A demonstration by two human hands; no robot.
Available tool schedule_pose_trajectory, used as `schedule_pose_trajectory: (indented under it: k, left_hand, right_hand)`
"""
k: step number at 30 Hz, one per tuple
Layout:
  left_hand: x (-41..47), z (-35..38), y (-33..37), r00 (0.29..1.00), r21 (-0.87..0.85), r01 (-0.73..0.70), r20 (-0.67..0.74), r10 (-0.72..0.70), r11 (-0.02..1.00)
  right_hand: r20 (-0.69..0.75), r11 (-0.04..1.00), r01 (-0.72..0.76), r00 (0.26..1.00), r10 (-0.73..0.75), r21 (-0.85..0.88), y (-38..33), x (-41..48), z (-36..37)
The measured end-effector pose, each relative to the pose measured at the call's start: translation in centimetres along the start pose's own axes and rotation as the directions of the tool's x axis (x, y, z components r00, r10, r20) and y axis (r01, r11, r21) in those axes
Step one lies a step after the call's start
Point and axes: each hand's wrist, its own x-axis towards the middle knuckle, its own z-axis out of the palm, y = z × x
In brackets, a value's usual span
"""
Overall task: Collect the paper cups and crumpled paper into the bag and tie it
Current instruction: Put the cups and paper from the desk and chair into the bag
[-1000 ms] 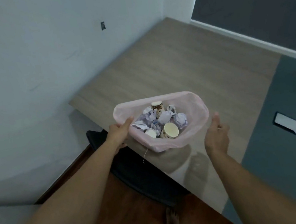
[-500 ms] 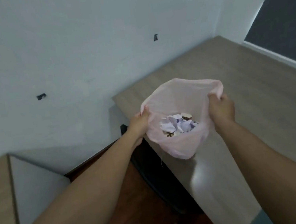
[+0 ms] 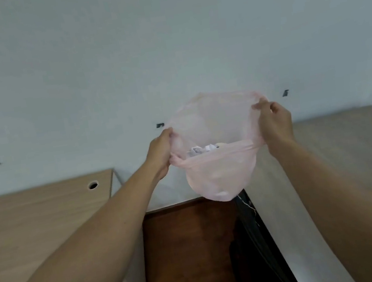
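Note:
A thin pink plastic bag hangs in the air in front of the white wall, held up by its rim on both sides. My left hand grips the left side of the rim and my right hand grips the right side. The mouth is stretched wide between them. Inside, just above the near rim, crumpled paper shows, and beside it a bit of a paper cup. The rest of the contents is only a blur through the plastic.
A grey-wood table runs along the right, below the bag. A lighter wooden desk with a round cable hole stands at the left. Between them are red-brown floor and a black chair.
Both hands lifted the bag off the table and up in front of the wall. My right hand, free one second ago, now grips the rim. The view tilted up and left.

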Motion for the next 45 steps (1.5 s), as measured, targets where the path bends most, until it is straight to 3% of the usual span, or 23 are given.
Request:
schedule_pose_trajectory:
  k: [6,11,20,28,34,40,45]
  left_hand:
    - [-6.6,-15.7,1.7,0.982,-0.101,-0.029,-0.187,0.010,0.994]
    - [-11.1,-29.3,-1.0,0.948,-0.157,-0.028,-0.317,-0.023,0.987]
    - [-19.8,-48.1,-7.1,0.812,-0.245,0.011,-0.564,-0.151,0.970]
    - [-22.7,-58.7,-9.9,0.631,-0.278,0.038,-0.738,-0.239,0.960]
    - [-19.5,-66.1,-9.4,0.562,-0.226,0.107,-0.789,-0.247,0.968]
    - [-12.7,-69.9,-7.7,0.582,-0.145,0.263,-0.764,-0.277,0.954]
    - [-6.6,-71.8,-7.8,0.613,-0.053,0.284,-0.757,-0.224,0.957]
  right_hand:
    - [0.215,0.999,0.039,0.976,-0.039,0.003,-2.4,-9.5,10.1]
    - [0.360,0.999,0.043,0.932,-0.034,-0.018,-2.5,-18.4,18.6]
    - [0.662,0.987,0.121,0.749,-0.022,-0.104,-0.9,-33.7,32.7]
    - [0.781,0.970,0.210,0.624,-0.035,-0.125,-0.1,-40.9,44.8]
    - [0.795,0.972,0.215,0.604,-0.052,-0.099,0.7,-42.4,55.0]
    - [0.795,0.952,0.275,0.603,-0.064,-0.132,0.8,-39.9,64.0]
    - [0.788,0.911,0.347,0.615,-0.041,-0.223,1.8,-36.8,68.8]
